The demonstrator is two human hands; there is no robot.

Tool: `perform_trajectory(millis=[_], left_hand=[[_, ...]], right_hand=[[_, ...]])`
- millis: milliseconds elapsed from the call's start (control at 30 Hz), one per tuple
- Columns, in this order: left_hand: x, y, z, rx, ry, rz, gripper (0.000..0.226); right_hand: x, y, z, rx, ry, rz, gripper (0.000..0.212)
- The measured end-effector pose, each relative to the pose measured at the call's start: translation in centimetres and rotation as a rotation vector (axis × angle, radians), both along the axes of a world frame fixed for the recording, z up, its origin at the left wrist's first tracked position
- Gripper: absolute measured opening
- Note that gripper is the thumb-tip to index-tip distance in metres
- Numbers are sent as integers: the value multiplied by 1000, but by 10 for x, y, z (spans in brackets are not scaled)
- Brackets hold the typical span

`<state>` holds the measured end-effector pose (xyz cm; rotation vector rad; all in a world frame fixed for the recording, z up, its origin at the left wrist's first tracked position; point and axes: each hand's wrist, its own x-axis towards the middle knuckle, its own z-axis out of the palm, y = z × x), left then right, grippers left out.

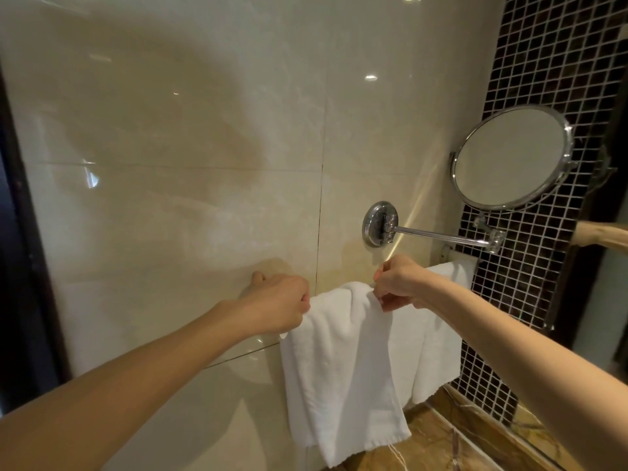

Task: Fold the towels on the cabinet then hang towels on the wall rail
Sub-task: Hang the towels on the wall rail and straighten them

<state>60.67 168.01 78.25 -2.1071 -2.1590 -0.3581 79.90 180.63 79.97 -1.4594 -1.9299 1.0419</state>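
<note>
A white towel hangs folded in front of the cream tiled wall, its top edge held up by both hands. My left hand grips the towel's upper left corner, fingers curled. My right hand pinches the upper right edge. Behind it a second white towel hangs draped against the wall, reaching toward the right. The rail itself is hidden behind the towels and my hands.
A chrome wall mount with a swing arm carries a round mirror at the right. Dark mosaic tile covers the right wall. A brown marble countertop lies below the towels. A dark door frame borders the left.
</note>
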Motion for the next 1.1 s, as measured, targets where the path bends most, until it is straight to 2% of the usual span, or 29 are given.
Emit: perform_trajectory(millis=[100, 167, 233, 333, 400, 467, 567, 700, 867, 1100], left_hand=[[1, 1, -1, -9, -4, -18, 15], [0, 2, -5, 5, -9, -28, 12], [-2, 3, -8, 21, -7, -44, 10], [-4, 2, -13, 17, 12, -37, 32], [-3, 3, -14, 35, 59, -27, 42], [-2, 3, -15, 66, 92, -37, 36], [-2, 2, -18, 94, 111, -34, 30], [-1, 0, -23, 151, 192, -17, 28], [-1, -1, -26, 216, 244, -13, 30], [0, -6, -28, 288, 153, -27, 29]], right_hand=[[3, -4, -3, -9, -82, 70, 17], [4, -6, -5, 57, -136, 93, 16], [2, -8, -6, 251, -238, 90, 17], [-3, -13, -11, 581, -334, 109, 16], [-7, -15, -16, 732, -330, 192, 15], [-11, -18, -20, 821, -355, 321, 19], [-17, -23, -25, 883, -446, 477, 31], [-23, -26, -39, 897, -544, 560, 38], [-23, -25, -41, 874, -518, 550, 39], [-29, -32, -45, 969, -476, 562, 38]])
